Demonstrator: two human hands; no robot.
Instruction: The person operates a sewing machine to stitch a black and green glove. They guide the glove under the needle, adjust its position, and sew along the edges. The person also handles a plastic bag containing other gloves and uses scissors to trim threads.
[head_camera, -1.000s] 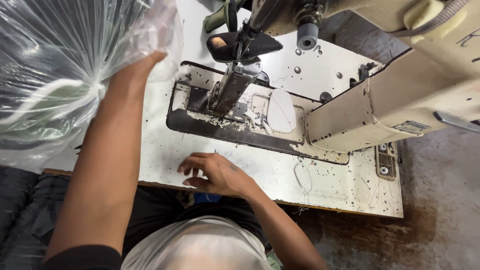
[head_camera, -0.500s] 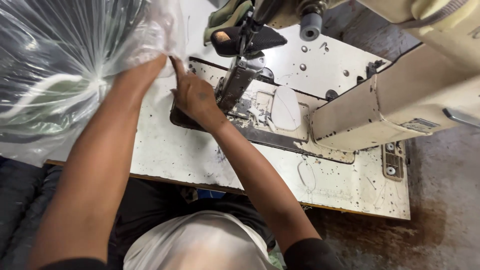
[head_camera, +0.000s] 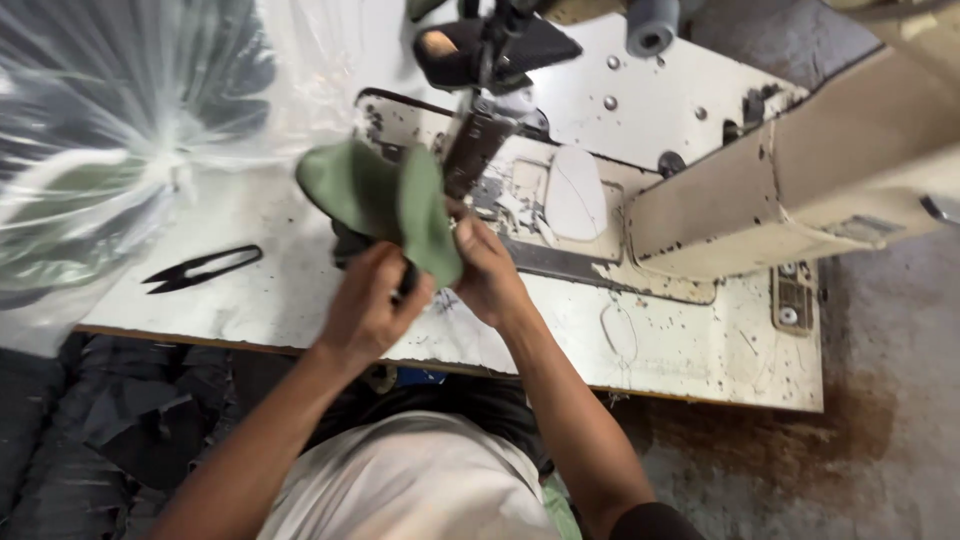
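While both hands pinch the green fabric piece (head_camera: 385, 200), it hangs just in front of the sewing machine's needle post (head_camera: 470, 150).

Seen from the head camera, the left hand (head_camera: 365, 310) has its fingers curled shut on the piece's lower edge and the right hand (head_camera: 490, 270) grips the edge beside it; held this near the post, the fabric could snag there or a fingertip could stray under the needle, I judge. Black thread snips (head_camera: 200, 268) lie on the speckled white table (head_camera: 700, 350) to the left, a crumpled clear plastic bag (head_camera: 110, 150) beyond them, and the machine's beige arm (head_camera: 800, 180) crowds the right.
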